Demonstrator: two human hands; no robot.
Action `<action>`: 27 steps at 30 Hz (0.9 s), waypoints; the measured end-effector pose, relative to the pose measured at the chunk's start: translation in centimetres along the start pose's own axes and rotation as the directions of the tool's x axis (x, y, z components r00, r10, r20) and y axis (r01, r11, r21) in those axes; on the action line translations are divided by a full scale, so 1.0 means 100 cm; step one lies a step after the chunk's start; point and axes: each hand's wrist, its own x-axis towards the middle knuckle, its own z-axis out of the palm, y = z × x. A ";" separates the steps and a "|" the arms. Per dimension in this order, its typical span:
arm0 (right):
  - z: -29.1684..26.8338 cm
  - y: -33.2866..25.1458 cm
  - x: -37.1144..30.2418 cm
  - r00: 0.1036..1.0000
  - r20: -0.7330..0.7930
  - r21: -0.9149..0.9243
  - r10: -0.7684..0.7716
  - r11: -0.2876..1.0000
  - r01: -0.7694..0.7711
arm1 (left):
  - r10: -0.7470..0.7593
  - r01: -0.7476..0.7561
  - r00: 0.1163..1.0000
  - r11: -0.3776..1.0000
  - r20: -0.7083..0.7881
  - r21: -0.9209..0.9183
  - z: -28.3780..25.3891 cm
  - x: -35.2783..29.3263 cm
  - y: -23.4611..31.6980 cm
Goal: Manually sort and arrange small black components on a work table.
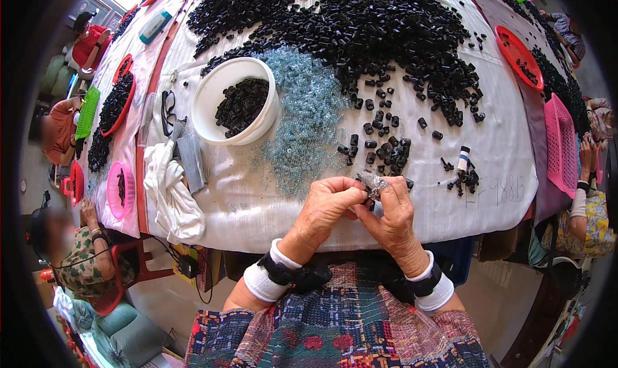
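My left hand [324,208] and my right hand [395,225] meet over the near edge of the cloth-covered table. The left fingers are pinched together against the right fingertips; what they hold is hidden. Between my right thumb and fingers sits a small black plastic part [369,204]. A silvery, glittering clump [373,182] shows at the right fingertips, too small to name. Just beyond lie several loose black plastic caps [393,154]. To their left spreads a heap of clear bluish small rings or coils [299,110].
A white bowl [203,114] holds small black pieces. A large black-part heap [335,27] fills the far side. White cloth [168,191], glasses [168,110] and a small white-blue bottle [463,159] lie around. Red trays [537,78] and a pink basket [561,143] stand right; other people sit at both sides.
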 end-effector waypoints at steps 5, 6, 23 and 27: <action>-0.005 0.002 0.002 1.000 -0.008 0.021 0.023 1.000 -0.023 | 0.002 -0.002 1.000 0.997 0.003 0.078 0.001 -0.003 0.004; -0.006 0.002 0.002 1.000 -0.007 0.022 0.024 0.999 -0.023 | -0.005 0.005 1.000 0.996 0.007 0.090 0.001 -0.004 0.006; -0.014 0.000 0.010 0.996 -0.064 0.039 -0.063 0.997 0.066 | -0.112 0.133 0.975 0.986 0.190 -0.104 -0.001 -0.005 0.015; -0.019 0.002 0.006 0.989 -0.027 0.016 -0.144 0.989 0.145 | -0.083 0.061 0.973 0.993 0.213 0.106 0.002 -0.006 0.015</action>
